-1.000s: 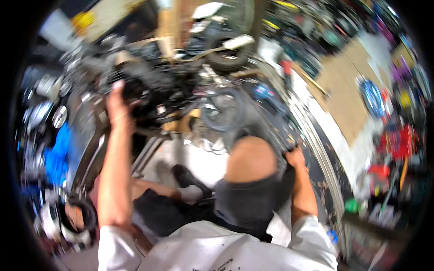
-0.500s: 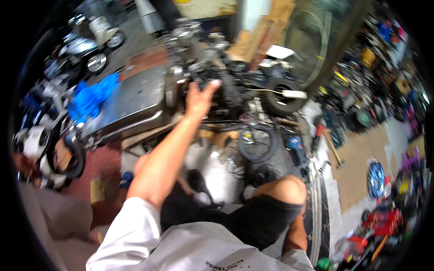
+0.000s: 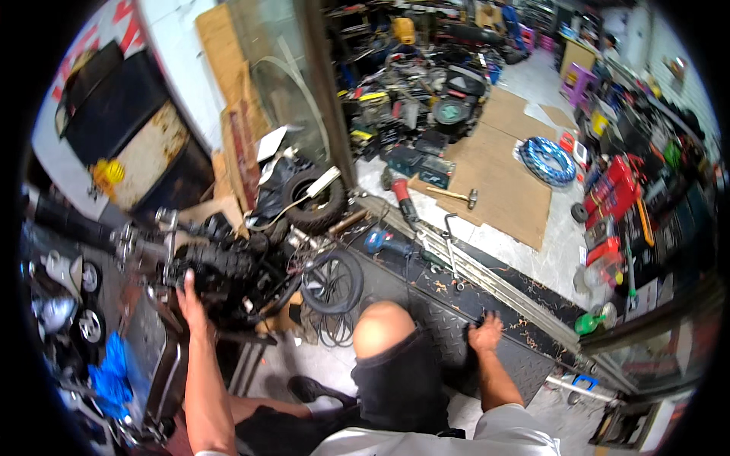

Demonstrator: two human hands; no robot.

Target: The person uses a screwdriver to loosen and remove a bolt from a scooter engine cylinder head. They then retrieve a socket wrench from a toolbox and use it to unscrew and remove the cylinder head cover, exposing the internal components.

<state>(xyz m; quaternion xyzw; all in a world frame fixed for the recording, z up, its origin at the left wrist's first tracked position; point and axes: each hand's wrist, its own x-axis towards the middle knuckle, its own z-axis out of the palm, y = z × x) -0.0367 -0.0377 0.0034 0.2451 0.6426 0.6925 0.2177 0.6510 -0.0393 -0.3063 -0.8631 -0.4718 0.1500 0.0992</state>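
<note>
My left hand reaches forward beside a dark, greasy engine assembly, with its fingers stretched out and nothing seen in them. Whether it touches the metal I cannot tell. Out to the right, my right hand hangs over the dark patterned floor plate, fingers apart. Something dark lies under its palm, too unclear to name. Closest to that hand are some wrenches by the door track and a blue power tool. A red-and-black power tool lies farther off.
A metal door track crosses the floor. Beyond it, a hammer rests on flattened cardboard, near a blue coiled ring. A small tyre and an inner tube lie ahead. A red floor jack stands right.
The view has swung right, bringing more of the workshop floor in. My right hand now shows, stretched out to the right. My left hand stays by the engine assembly.
</note>
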